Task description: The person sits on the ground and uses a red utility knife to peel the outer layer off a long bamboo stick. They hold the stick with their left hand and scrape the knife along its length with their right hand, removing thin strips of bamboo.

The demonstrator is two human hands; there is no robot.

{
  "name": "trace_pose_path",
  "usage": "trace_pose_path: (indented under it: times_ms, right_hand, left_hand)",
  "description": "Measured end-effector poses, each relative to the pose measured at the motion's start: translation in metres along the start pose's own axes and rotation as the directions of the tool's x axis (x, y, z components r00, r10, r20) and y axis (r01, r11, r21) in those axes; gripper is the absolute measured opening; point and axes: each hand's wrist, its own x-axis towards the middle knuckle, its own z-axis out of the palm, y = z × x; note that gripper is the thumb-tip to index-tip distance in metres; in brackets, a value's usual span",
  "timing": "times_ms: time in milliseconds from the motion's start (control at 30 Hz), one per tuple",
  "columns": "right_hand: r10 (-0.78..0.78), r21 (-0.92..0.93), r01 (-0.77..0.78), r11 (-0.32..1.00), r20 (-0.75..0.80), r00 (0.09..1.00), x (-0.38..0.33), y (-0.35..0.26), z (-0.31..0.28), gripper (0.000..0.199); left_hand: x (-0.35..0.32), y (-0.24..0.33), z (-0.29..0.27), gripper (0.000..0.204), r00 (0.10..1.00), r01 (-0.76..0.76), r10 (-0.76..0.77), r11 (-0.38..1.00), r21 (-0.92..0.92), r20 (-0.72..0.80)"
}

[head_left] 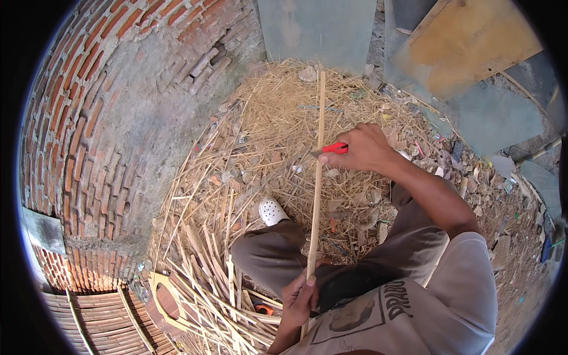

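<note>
A long, pale bamboo strip [316,216] runs upright through the middle of the view, from my lap out over the shavings. Near its lower end, my left hand [300,299] is closed around it, thumb lying along the strip. Farther out, my right hand [364,148] grips a red-handled utility knife [335,148]. The knife's short blade points left and meets the strip about halfway along. My right thumb is close to the strip's edge; whether it touches cannot be made out.
Shavings [278,100] and rubble cover the ground. Many cut strips [225,296] lie in a heap at lower left, beside a slatted bamboo panel [106,316]. A brick wall [118,136] rises on the left. Flat sheets [319,35] stand at the back. A white clog [272,211] is on my foot.
</note>
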Motion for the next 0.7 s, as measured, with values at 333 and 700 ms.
trace_pose_path:
  times_ms: [333, 700]
  right_hand:
    - [0.069, -0.019, -0.073, 0.997, -0.150, 0.986, 0.030, 0.029, 0.000, 0.083]
    - [0.514, 0.184, -0.480, 0.858, -0.336, 0.789, 0.070, 0.148, -0.023, 0.087]
  left_hand:
    - [-0.003, 0.005, 0.003, 0.040, 0.999, 0.043, -0.041, 0.995, 0.084, -0.028]
    - [-0.025, -0.007, 0.007, 0.040, 0.982, 0.110, -0.105, 0.994, -0.018, 0.157]
